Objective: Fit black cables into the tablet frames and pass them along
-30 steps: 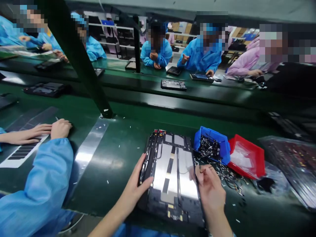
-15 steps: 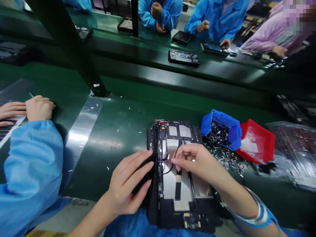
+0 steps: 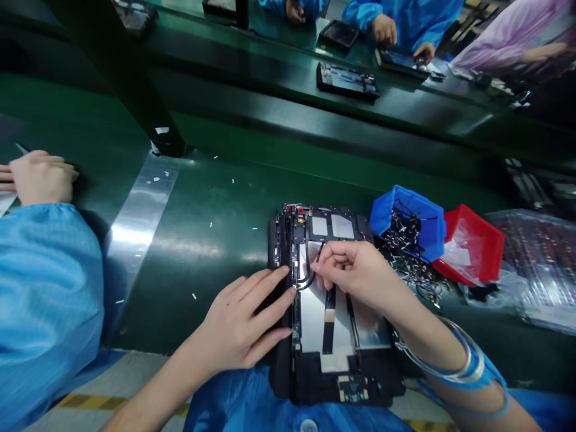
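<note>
An opened tablet-like device (image 3: 310, 324) in a black frame, with silver plates and a circuit board along its left side, lies at the bench's near edge. My left hand (image 3: 249, 318) rests along its left side, fingers stretched out and fingertips on the board edge. A thin black cable (image 3: 307, 282) curves across the upper silver area beside those fingertips. With thumb and forefinger pinched, my right hand (image 3: 351, 267) grips this cable above the plate. A black strip with a tan band (image 3: 329, 324) runs down the middle of the device.
Right of the device stand a blue bin (image 3: 409, 222) of small black parts and a red bin (image 3: 474, 243) holding clear plastic. Loose parts (image 3: 420, 279) lie before them. A co-worker's hand (image 3: 42, 177) is at left. A green post (image 3: 130, 84) rises behind; other people work across the bench.
My left fingertips have shifted right, onto the board edge by the cable. My right hand still pinches above the plate, and the cable's loop lies differently. The whole view has shifted somewhat.
</note>
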`<state>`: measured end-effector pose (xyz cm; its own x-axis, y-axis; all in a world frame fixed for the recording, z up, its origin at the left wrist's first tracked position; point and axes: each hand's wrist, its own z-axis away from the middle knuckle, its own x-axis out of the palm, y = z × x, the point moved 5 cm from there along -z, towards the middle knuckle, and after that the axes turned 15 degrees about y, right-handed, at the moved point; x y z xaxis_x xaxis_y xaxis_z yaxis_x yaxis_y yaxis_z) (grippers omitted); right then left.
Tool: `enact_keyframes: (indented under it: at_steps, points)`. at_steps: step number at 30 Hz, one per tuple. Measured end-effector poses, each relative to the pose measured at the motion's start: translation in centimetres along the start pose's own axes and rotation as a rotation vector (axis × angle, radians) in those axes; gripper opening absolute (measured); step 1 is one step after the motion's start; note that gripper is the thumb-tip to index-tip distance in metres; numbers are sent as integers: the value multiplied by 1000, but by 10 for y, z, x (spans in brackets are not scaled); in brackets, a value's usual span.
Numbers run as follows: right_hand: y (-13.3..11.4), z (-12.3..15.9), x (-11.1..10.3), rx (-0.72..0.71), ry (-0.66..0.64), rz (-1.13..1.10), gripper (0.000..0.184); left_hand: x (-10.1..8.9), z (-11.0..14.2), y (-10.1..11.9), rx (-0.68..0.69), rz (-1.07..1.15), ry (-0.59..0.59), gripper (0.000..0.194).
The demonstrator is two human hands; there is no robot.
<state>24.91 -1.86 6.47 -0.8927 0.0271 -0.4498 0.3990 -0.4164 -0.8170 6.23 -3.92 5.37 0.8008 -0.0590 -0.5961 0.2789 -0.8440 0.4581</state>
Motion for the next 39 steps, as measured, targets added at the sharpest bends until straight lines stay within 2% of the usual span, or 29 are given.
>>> enact_keyframes:
  at_steps: [2,6,8,17,23,39]
  points:
    - [-1,1,0,-25,-12,8,19,1,-1,1,14,-49,-14,38]
    - [-5,1,-4,-128,1,93,21,2,-9,5,150,-200,-58,29]
    - [-7,0,-5,-173,18,117,20,3,-12,6,175,-231,-77,27]
    - [-4,-6,-5,-162,23,123,9,7,-12,11,121,-133,13,42]
    - [-3,-6,-6,-194,25,155,8,16,-14,9,113,-132,-73,51]
    - [-10,-4,-5,-238,113,312,9,15,-22,9,227,-128,-134,49]
